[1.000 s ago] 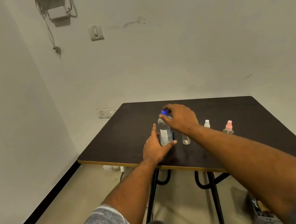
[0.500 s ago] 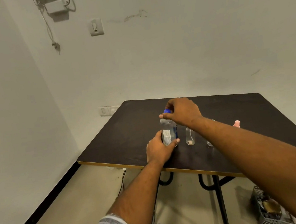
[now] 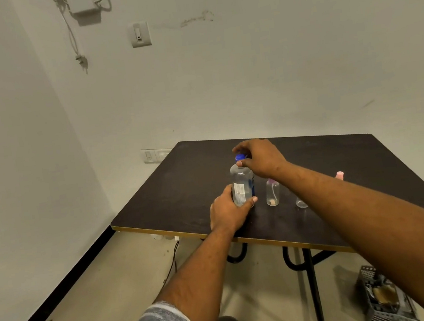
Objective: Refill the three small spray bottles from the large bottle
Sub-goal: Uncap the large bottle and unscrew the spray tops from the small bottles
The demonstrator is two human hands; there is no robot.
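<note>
The large clear bottle (image 3: 242,183) with a blue cap (image 3: 240,157) stands upright near the front of the dark table (image 3: 181,180). My left hand (image 3: 228,213) grips its lower body. My right hand (image 3: 260,158) is closed over the blue cap from above. Just right of it stands a small clear spray bottle (image 3: 273,192) with a purple top. A second small bottle (image 3: 301,202) shows only its base below my right forearm. Only the pink top of a third bottle (image 3: 339,175) peeks out behind that forearm.
The table's front edge (image 3: 161,231) has a yellow trim and black legs (image 3: 313,281) beneath. A grey crate (image 3: 385,299) sits on the floor at lower right. A cable (image 3: 174,259) hangs under the table. Walls close in behind and to the left.
My left hand has closed around the large bottle's body and my right hand has settled onto its cap. The view has shifted, so my forearm now covers two small bottles.
</note>
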